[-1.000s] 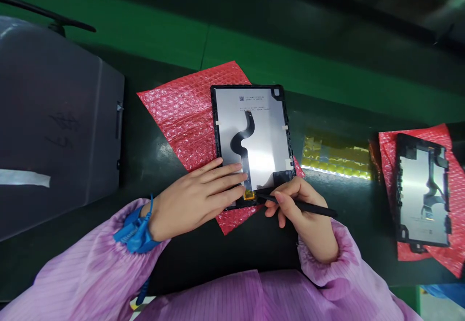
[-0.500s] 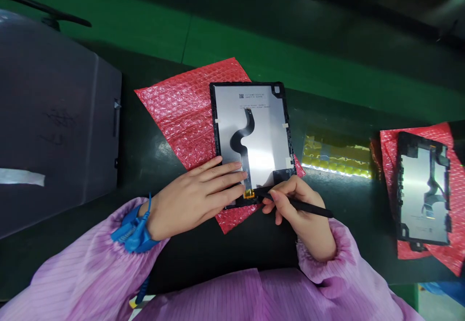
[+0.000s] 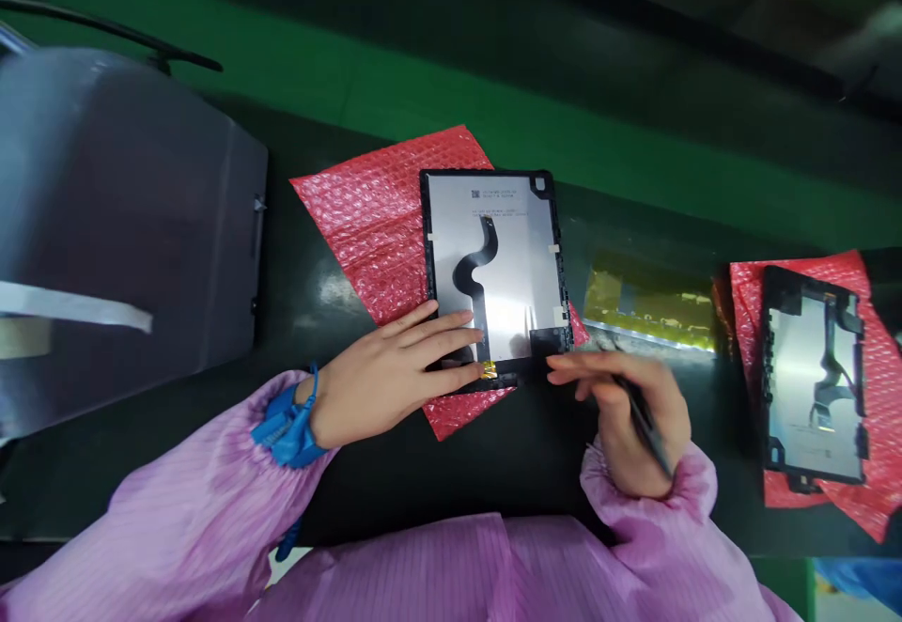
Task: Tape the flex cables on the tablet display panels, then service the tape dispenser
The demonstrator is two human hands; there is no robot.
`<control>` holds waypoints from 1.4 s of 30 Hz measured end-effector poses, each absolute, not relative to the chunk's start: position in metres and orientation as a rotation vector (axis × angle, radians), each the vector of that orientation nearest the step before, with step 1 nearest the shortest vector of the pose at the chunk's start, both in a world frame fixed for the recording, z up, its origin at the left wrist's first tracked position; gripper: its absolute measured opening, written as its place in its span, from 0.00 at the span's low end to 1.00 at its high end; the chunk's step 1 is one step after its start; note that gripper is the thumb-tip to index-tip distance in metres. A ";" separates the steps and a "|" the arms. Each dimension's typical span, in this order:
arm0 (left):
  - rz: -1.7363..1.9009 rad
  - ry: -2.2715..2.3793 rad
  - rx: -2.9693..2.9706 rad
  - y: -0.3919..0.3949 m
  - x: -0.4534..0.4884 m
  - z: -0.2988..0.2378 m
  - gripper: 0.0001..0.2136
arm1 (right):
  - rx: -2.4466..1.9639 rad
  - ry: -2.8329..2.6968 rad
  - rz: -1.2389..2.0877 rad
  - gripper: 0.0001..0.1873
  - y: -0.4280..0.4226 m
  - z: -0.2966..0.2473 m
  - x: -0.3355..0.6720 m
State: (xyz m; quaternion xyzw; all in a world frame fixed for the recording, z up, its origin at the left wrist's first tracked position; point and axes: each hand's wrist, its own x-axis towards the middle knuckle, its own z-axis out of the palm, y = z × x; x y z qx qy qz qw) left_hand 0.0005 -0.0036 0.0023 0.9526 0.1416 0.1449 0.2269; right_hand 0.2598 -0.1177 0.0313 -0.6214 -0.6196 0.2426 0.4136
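Note:
A tablet panel [image 3: 507, 256] lies back-up on red bubble wrap [image 3: 381, 218], silver with a black frame and a curved black flex cable [image 3: 474, 270] ending in a small gold connector [image 3: 489, 370]. My left hand [image 3: 395, 378] rests flat on the panel's lower left corner, fingers stretched out beside the connector. My right hand [image 3: 627, 406] is blurred to the right of the panel's lower edge and holds a thin black stick tool [image 3: 645, 425]. Both arms wear purple sleeves, and a blue strap [image 3: 288, 425] circles my left wrist.
A second panel [image 3: 814, 382] lies on red bubble wrap [image 3: 878, 481] at the right. A yellowish film sheet [image 3: 648, 307] sits between the two. A large grey case [image 3: 119, 218] fills the left side. A green band [image 3: 598, 147] runs along the far edge of the dark mat.
My right hand has pulled the stick tool away from the gold connector and moved right, turning the tool. My left hand stays on the panel. The view shifted slightly.

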 end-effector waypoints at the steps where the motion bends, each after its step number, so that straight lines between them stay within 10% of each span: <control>1: 0.436 0.423 2.578 -0.007 -0.002 0.004 0.22 | -1.494 -1.769 0.548 0.11 -0.118 0.032 0.262; 14: 1.583 1.363 0.843 -0.105 -0.128 0.031 0.16 | -1.071 -2.449 0.148 0.09 -0.125 -0.002 0.256; 42: 1.758 1.496 0.696 -0.087 -0.158 0.057 0.21 | -1.043 -2.436 0.133 0.09 -0.121 -0.001 0.254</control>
